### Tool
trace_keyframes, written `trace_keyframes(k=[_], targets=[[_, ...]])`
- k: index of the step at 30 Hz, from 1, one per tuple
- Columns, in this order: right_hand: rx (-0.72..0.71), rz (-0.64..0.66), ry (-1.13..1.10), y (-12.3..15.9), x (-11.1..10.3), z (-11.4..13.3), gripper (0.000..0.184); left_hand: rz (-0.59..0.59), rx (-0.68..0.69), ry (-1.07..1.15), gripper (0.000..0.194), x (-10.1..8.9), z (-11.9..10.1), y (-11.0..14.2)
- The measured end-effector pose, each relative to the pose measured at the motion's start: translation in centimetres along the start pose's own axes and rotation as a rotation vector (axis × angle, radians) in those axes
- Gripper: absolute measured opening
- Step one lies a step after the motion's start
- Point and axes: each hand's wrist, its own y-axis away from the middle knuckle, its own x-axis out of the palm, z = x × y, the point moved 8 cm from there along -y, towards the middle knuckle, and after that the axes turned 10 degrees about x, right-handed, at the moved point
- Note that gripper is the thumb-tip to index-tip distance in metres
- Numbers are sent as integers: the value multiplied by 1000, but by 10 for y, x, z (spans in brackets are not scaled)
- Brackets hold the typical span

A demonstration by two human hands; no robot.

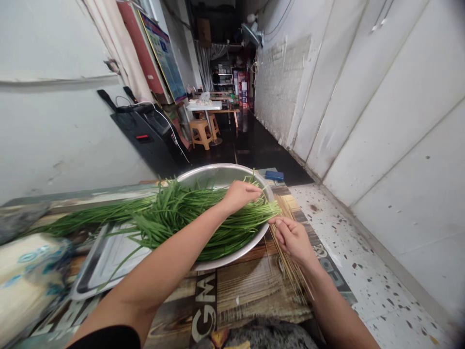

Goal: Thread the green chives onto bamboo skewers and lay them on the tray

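Observation:
A big round metal basin (221, 175) sits on a printed floor mat (240, 286) and holds a thick pile of long green chives (181, 215). My left hand (240, 195) reaches over the pile, fingers pinched on the chive stalks near the basin's right rim. My right hand (292, 237) hovers just right of the rim, its fingers curled and pinching a thin stalk end. Under that hand lies a bundle of thin pale sticks (290, 261) spread on the mat.
A flat metal tray (105, 259) lies left of the basin under the chive tips. A white printed sack (25, 281) is at far left. A blue object (274, 175) lies beyond the basin. Speckled floor and a white wall run along the right; stools (201, 133) stand down the corridor.

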Motion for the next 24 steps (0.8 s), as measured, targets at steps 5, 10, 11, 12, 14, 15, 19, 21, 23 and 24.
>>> trace_keyframes(k=[5, 10, 11, 12, 14, 15, 19, 21, 23, 24], targets=[[0, 0, -2, -1, 0, -1, 44, -7, 12, -12, 23, -1, -1, 0], [-9, 1, 2, -1, -1, -1, 43, -14, 35, -61, 21, -4, -8, 1], [-9, 0, 4, -2, -1, -1, 44, -16, 38, -74, 21, -4, -9, 1], [-9, -3, 6, -2, -1, -1, 44, -16, 40, -84, 20, -5, -10, 2], [-8, -8, 3, -2, -1, -1, 44, -16, 43, -99, 20, -5, -12, 2], [-7, -9, -1, -2, -1, -1, 44, -17, 45, -106, 20, -5, -13, 3], [-6, -8, -11, -2, -1, -1, 44, -23, 58, -143, 19, -6, -17, 3], [-8, -8, -9, -2, -1, -1, 44, -25, 73, -172, 19, -6, -18, 4], [-10, -5, -9, -2, -1, -1, 43, -21, 98, -209, 19, -6, -21, 4], [-10, -3, -10, -3, -1, -1, 43, -16, 114, -226, 18, -6, -22, 4]])
